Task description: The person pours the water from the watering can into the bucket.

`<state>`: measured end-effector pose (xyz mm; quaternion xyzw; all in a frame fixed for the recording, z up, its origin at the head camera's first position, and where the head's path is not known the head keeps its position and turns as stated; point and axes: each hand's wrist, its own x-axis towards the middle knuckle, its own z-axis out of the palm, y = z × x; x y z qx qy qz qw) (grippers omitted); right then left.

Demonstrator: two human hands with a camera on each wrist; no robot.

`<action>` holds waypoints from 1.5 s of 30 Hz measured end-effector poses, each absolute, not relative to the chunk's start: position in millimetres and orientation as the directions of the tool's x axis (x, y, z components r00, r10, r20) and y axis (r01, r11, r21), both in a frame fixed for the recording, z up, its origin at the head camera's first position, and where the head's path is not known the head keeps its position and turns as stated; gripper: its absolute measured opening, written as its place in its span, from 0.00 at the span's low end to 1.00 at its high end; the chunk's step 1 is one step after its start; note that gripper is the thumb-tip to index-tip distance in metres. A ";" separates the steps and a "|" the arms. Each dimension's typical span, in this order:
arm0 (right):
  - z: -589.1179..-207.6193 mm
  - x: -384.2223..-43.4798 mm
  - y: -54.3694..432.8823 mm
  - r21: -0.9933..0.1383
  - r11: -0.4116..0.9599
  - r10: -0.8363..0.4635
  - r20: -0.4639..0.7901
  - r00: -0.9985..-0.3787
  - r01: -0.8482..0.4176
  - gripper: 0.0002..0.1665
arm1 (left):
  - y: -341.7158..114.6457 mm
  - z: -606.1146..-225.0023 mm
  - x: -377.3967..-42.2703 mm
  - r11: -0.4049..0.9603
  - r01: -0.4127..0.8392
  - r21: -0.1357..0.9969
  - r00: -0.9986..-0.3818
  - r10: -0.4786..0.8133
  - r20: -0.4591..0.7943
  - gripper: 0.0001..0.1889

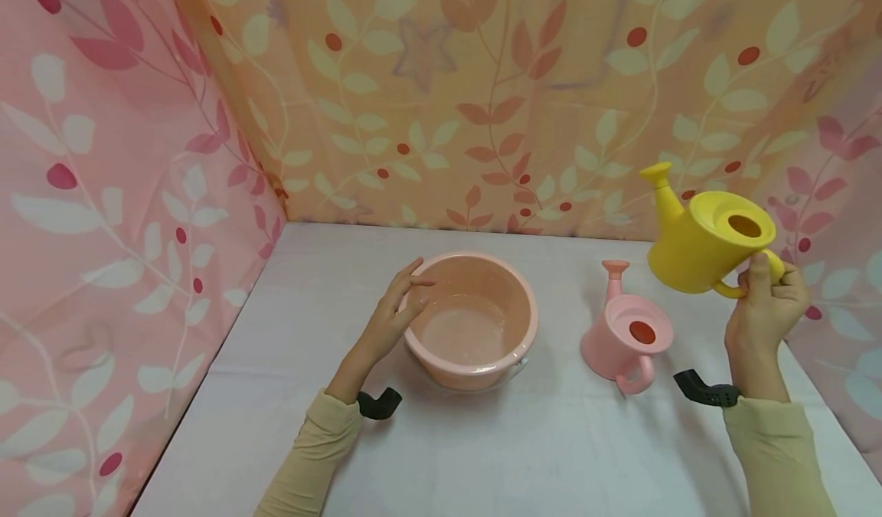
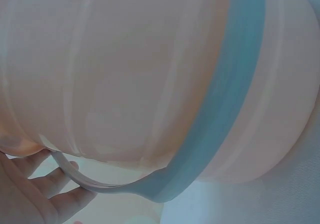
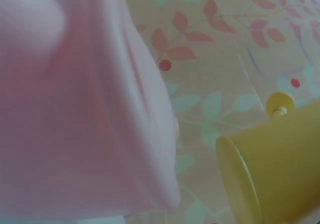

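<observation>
My right hand (image 1: 768, 306) grips the handle of a yellow watering can (image 1: 692, 253) and holds it raised above the table's right side, its spout towards the back left. A pink bucket (image 1: 463, 379) stands mid-table, nothing visible inside. At its left rim is my left hand (image 1: 386, 325), fingers loosely extended over the edge. In the left wrist view, the fingers (image 2: 72, 201) lie by the end of the bucket's blue-grey handle (image 2: 220, 119); whether they press on it I cannot tell. Below the yellow can, a pink watering can (image 1: 606, 345) stands on the table, large and blurred in the right wrist view.
A white cloth covers the table (image 1: 537, 456). Patterned curtains enclose it: orange at the back (image 1: 427, 119), pink at the left (image 1: 124, 256) and another at the right (image 1: 844, 272). Each wrist carries a black camera mount (image 1: 379, 404).
</observation>
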<state>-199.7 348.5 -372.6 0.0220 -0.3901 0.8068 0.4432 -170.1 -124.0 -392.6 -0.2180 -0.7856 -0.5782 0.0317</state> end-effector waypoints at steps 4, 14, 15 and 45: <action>-380.6 -202.9 354.1 -0.666 -0.229 0.736 0.359 -0.574 -0.710 0.10 | -123.8 -392.9 -170.6 0.240 0.373 0.896 -0.905 0.305 0.295 0.14; -397.8 -210.0 366.5 -0.657 -0.232 0.739 0.359 -0.569 -0.717 0.13 | -127.8 -421.9 -186.6 0.230 0.381 0.896 -0.904 0.295 0.309 0.16; -399.7 -210.7 367.4 -0.651 -0.234 0.739 0.363 -0.568 -0.722 0.14 | -128.0 -423.5 -187.5 0.229 0.384 0.894 -0.904 0.293 0.312 0.16; -449.6 -227.3 390.7 -0.636 -0.360 0.753 0.233 -0.615 -0.682 0.21 | -129.3 -429.1 -190.8 0.212 0.418 0.883 -0.887 0.303 0.347 0.16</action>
